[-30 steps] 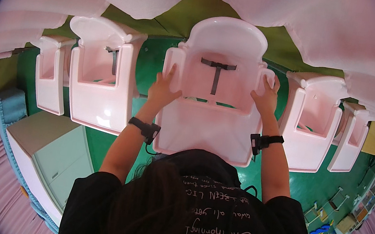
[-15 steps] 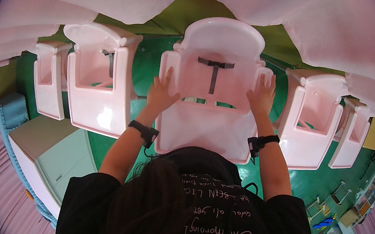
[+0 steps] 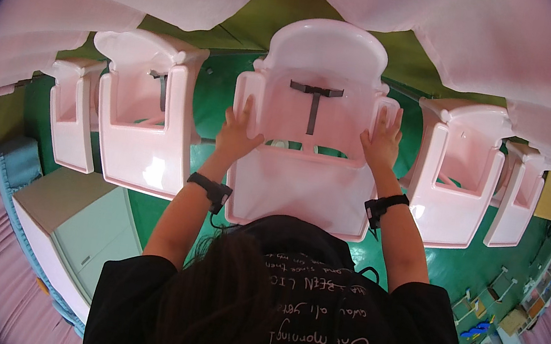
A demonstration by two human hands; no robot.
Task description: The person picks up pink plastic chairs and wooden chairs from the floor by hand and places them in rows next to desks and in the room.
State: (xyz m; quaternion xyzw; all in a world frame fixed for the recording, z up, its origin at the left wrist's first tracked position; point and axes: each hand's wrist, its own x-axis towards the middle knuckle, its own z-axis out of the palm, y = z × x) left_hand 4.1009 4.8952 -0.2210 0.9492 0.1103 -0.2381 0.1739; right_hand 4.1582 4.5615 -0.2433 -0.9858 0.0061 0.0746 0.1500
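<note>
Straight in front of me stands a pink high chair with a rounded backrest, a dark strap harness (image 3: 316, 91) on its seat and a glossy tray (image 3: 301, 190) on the near side. My left hand (image 3: 237, 135) lies on the left arm of the tray, fingers spread and thumb pointing inward. On the tray's right arm rests my right hand (image 3: 384, 141), its fingers stretched away from me and its thumb toward the seat. Neither hand is wrapped round anything. Black bands with small boxes circle both wrists.
Matching high chairs (image 3: 144, 153) line the left side, and others (image 3: 449, 217) the right. A cabinet (image 3: 81, 229) sits at lower left, beside a light-blue padded item (image 3: 18, 160). Shelving with small items (image 3: 545, 280) is at far right. Pink curtains (image 3: 518, 51) hang around the green floor (image 3: 214, 107).
Both hands stay on the tray arms with almost no movement. The high chair's backrest appears slightly higher in the picture.
</note>
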